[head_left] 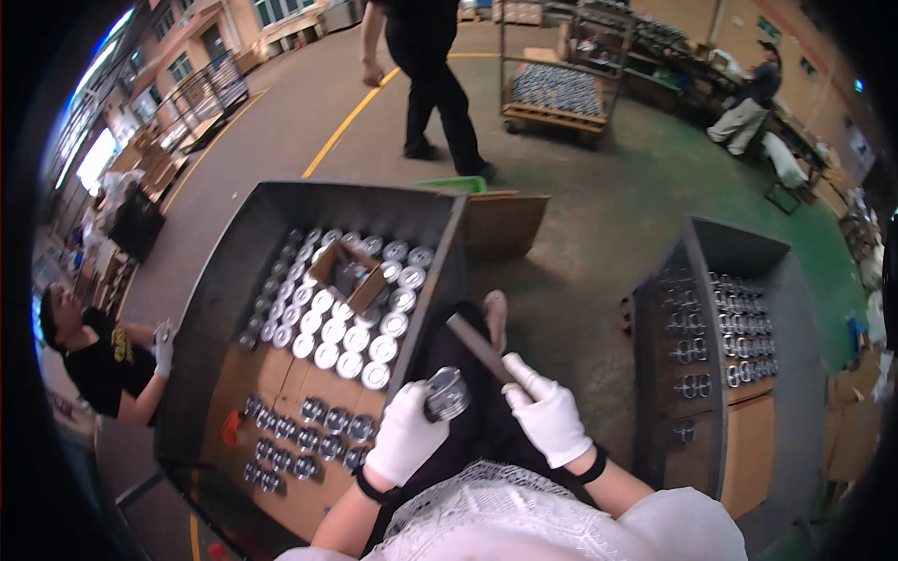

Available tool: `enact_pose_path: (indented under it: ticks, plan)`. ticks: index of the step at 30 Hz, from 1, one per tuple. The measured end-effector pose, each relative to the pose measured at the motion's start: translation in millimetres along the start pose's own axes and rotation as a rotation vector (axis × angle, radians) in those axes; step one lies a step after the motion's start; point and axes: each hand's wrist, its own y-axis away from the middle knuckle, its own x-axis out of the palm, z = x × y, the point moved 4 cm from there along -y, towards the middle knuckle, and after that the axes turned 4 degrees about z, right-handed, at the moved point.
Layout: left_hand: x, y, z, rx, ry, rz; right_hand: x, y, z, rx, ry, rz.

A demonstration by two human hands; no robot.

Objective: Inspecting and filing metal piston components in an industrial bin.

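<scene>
My gloved left hand is closed around a shiny metal piston, held up in front of my body. In my gloved right hand is a flat file, a long grey bar slanting up and left from my fingers. The file and the piston are apart. To the left, a dark grey bin holds rows of bright round pistons standing on cardboard. Nearer to me in the same bin, more pistons lie on their sides.
A small cardboard box sits among the pistons. On the right stands another grey bin with rows of metal parts. A co-worker is beyond the left bin; another person walks ahead. Farther off stands a loaded cart.
</scene>
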Motion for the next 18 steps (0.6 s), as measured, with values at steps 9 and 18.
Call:
enact_pose_path:
  ticks: [9, 18]
  plan:
    - [2, 9, 6, 0.009, 0.006, 0.020, 17, 20, -6, 0.118, -0.039, 0.145]
    - [7, 17, 22, -0.003, 0.053, 0.029, 6, 17, 13, 0.194, -0.072, 0.268]
